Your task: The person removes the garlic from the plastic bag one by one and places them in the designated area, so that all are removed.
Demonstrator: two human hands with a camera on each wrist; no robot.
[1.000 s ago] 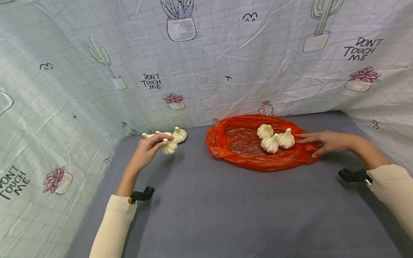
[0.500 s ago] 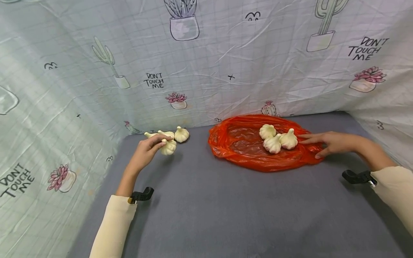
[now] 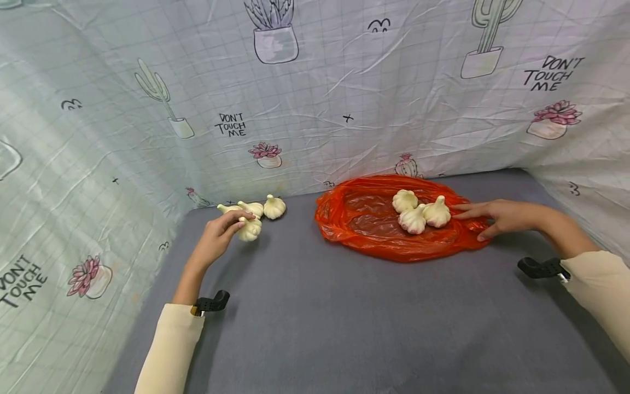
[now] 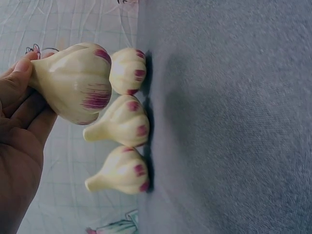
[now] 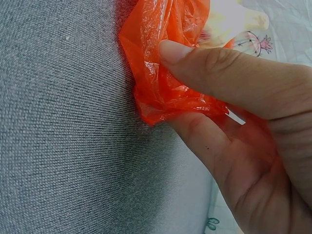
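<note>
My left hand [image 3: 231, 225] grips one white garlic bulb [image 3: 249, 229] by its top at the back left of the grey surface; the left wrist view shows that bulb [image 4: 74, 84] held just off the fabric. Three more bulbs [image 3: 266, 208] lie in a row beside it by the backdrop. An orange plastic bag [image 3: 374, 224] lies flat at the back right, with three garlic bulbs [image 3: 415, 213] on it. My right hand [image 3: 473, 224] rests at its right edge. In the right wrist view its thumb [image 5: 219, 73] and a finger pinch the bag's edge [image 5: 161, 92].
A printed cloth backdrop [image 3: 315, 109] walls in the back, left and right. The grey fabric surface [image 3: 344, 317] stretches towards me. A black wrist mount [image 3: 211, 302] sits at my left cuff, another [image 3: 538, 269] at my right.
My left hand has drawn its garlic bulb a little left and towards me, away from the row. The right hand stays at the bag's edge.
</note>
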